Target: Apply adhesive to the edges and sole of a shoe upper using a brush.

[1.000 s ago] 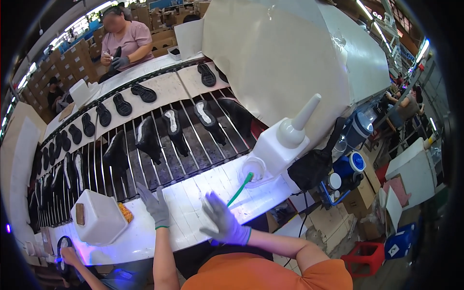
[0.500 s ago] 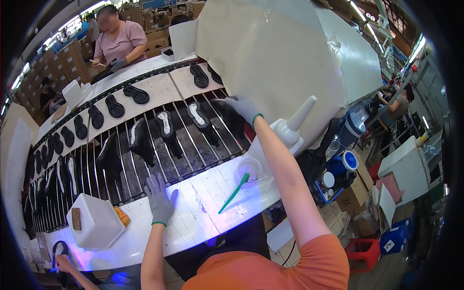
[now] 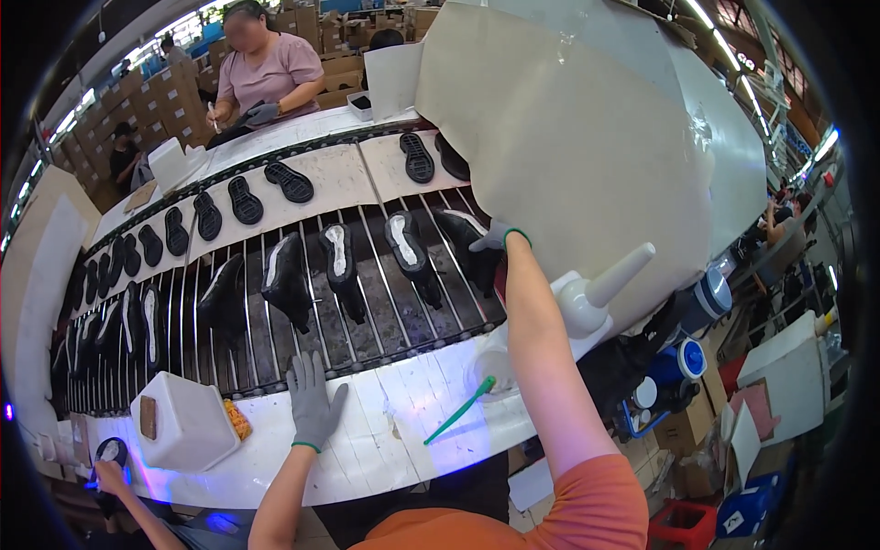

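My left hand (image 3: 313,406), in a grey glove, rests flat with fingers spread on the white bench edge (image 3: 385,440). My right hand (image 3: 496,238), also gloved, reaches out over the bar conveyor (image 3: 367,312) and closes on a black shoe (image 3: 469,246) lying at the conveyor's right end. More black shoes (image 3: 341,266) with white soles up lie on the bars to the left. A green-handled brush (image 3: 461,409) lies on the bench beside a small dish (image 3: 488,371).
A white squeeze bottle with a long nozzle (image 3: 596,295) stands right of my arm. A white box (image 3: 179,423) sits on the bench at left. A large beige hood (image 3: 587,156) covers the conveyor's right. Black soles (image 3: 246,199) line the far belt, where another person (image 3: 266,73) works.
My right hand left the bench near the brush, stretched forward across the conveyor and took hold of the black shoe at the right end. My left hand stayed on the bench.
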### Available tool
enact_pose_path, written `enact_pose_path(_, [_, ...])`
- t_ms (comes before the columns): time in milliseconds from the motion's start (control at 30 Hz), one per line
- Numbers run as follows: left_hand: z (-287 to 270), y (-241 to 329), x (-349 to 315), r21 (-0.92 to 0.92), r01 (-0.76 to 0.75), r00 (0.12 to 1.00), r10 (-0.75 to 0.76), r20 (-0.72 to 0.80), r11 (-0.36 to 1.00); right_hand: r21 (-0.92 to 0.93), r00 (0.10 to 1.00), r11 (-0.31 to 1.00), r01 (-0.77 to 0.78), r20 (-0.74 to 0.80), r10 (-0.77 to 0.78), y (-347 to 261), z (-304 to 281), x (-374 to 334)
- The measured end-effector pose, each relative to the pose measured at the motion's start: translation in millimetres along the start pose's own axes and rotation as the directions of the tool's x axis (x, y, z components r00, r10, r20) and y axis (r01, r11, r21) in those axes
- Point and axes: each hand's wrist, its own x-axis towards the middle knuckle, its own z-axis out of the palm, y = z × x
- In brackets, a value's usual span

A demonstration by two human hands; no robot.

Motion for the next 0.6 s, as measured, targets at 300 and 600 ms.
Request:
enact_pose_path(300, [5,-3,2,-0.010,0.038,0.999,-0.039,-0.020,0.999,0.023,0.975,1.000,0.001,0.223,-0.006,-35,-27,-28])
enact_pose_path(600, [18,-5,-1,0.013,0.050,0.996,-0.049,-0.068,0.999,-0.018,0.972,0.999,0.051,-0.229,-0.054,-59,-74,-96])
